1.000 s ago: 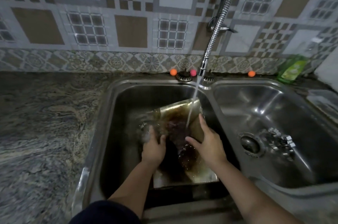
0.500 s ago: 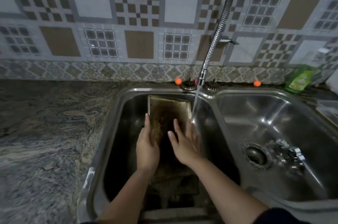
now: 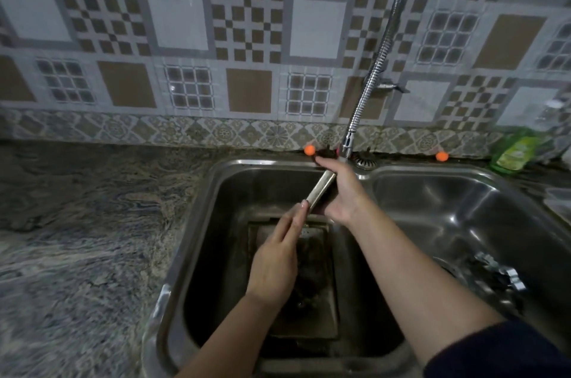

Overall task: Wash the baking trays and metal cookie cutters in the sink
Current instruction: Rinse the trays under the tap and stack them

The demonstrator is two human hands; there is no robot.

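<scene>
Seen from the head camera, a double-bowl stainless steel sink [image 3: 197, 241] fills the lower middle and right of the frame, set into a mottled grey-brown stone counter [image 3: 77, 238] that spreads across the left. In the centre, over the left bowl, a tarnished rectangular metal baking tray [image 3: 321, 190] is held up on edge, so only its thin pale rim shows, running diagonally from the middle toward the tap. The right hand [image 3: 344, 192] has its grip on the tray's upper end, thumb stretched out toward the back rim of the sink and fingers wrapped behind the metal. The left hand [image 3: 275, 260] reaches up from below with its fingers straight and together, fingertips touching the tray's lower end; its grip is not curled round anything. Beneath both hands, on the floor of the left bowl, lies a second dark, stained rectangular baking tray [image 3: 327, 309], flat and partly hidden by the left wrist. A flexible chrome spring-neck tap [image 3: 375, 75] comes down from the upper right of centre, its nozzle just above the right hand. In the right bowl, toward the lower right edge, sit shiny metal cookie cutters [image 3: 500, 272], blurred. A green dish-soap bottle [image 3: 516, 152] lies at the right edge by the patterned brown-and-white tiled wall [image 3: 185, 38].
</scene>
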